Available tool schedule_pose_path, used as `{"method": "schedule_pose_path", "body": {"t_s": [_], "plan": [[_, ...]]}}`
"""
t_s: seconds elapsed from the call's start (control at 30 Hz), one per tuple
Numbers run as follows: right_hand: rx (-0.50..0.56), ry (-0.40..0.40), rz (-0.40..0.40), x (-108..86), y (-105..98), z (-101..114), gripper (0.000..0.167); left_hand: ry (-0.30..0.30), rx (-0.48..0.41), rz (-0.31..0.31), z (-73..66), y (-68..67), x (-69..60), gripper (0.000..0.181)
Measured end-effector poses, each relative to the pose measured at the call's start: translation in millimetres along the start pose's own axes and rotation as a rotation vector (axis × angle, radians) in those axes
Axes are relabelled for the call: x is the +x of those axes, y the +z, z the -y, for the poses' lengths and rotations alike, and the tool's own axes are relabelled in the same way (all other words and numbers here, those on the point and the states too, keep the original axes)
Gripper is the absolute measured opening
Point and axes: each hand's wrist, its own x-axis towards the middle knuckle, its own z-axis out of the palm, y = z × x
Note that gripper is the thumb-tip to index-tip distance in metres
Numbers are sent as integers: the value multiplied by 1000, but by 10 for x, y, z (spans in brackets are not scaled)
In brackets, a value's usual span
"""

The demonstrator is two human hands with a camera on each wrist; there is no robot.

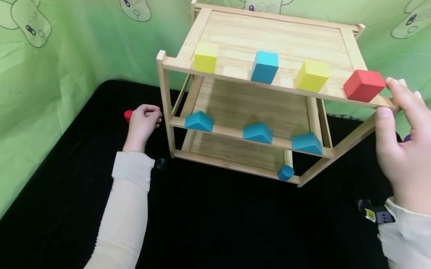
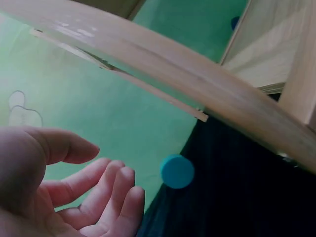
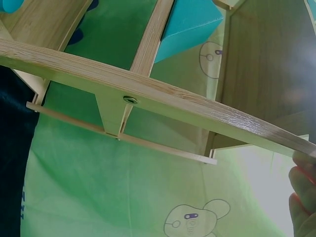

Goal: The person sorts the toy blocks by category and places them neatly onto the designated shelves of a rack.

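A three-tier wooden shelf [image 1: 248, 82] stands on the black cloth. My right hand [image 1: 420, 132] grips its top right front corner, thumb in front, index finger beside a red block [image 1: 364, 86]. Along that top rail sit a yellow block [image 1: 205, 57], a blue block [image 1: 265, 67] and another yellow block [image 1: 312, 76]. Left of the shelf is my left hand [image 1: 143, 124], fingers loosely bent; the left wrist view shows nothing between them. A red round piece [image 1: 128, 115] lies beside it, partly hidden. The left wrist view shows a teal round piece [image 2: 177, 171] beyond the fingertips.
Blue triangular blocks [image 1: 258, 132] line the middle rail. On the bottom rail, at the right, stands a blue cylinder [image 1: 286, 173]. A green curtain [image 1: 72, 1] with animal drawings hangs behind and to the left. Black cloth [image 1: 243, 231] covers the surface in front.
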Motion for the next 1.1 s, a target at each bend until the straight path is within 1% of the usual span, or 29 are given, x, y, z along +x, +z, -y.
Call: {"method": "schedule_pose_path", "body": {"t_s": [0.07,0.2,0.37,0.43,0.47,0.53,0.67,0.77,0.8,0.93,1.1], "plan": [[-1,-1,3,-2,2,-5,39,-21,-2,-6,8,11,14,29],[-3,-1,-1,-13,-10,-17,39,-48,35,-16,7,39,57,32],[-10,-9,22,-31,-37,-23,40,-110,52,-24,-1,66,126,25],[-8,-15,30,-28,-37,-19,40,-120,60,-26,7,61,158,21],[-7,-18,33,-24,-36,-17,40,-120,73,-26,12,58,176,21],[-1,-20,28,-14,-29,-11,40,-94,111,-35,30,54,218,19],[9,-21,18,-4,-15,-3,40,-37,263,-34,50,72,299,25],[19,-21,11,-4,-2,-1,40,-18,367,-24,55,102,342,33],[22,-21,7,-4,4,0,39,-15,389,-22,59,113,353,35],[20,-21,2,2,9,-1,39,-16,449,-21,60,149,371,38],[3,-18,1,-1,-5,-10,40,-24,465,2,63,161,387,40]]}}
